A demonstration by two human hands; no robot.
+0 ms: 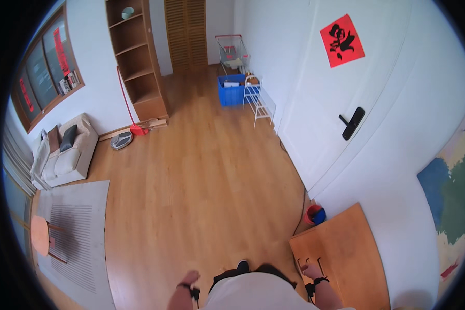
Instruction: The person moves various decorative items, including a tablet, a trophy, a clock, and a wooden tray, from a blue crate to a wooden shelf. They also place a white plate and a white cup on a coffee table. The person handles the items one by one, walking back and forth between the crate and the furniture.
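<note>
My left hand [191, 278] hangs at my left side above the floor, its fingers loosely apart and nothing visible in them. On my right, my right hand [310, 269] is beside the dark handles [320, 264] on the front of a wooden cabinet [341, 243]. Its fingers are small and partly hidden, so whether they touch a handle I cannot make out. Dark bands with small devices circle both wrists.
A red bucket [313, 215] with something blue stands behind the cabinet, by a white door [315, 108]. Farther off are a blue crate [231, 95], a white rack [258, 101], a cart [231, 51] and a bookshelf [134, 57]. Left: sofa [67, 157], rug [99, 217], stool [40, 236].
</note>
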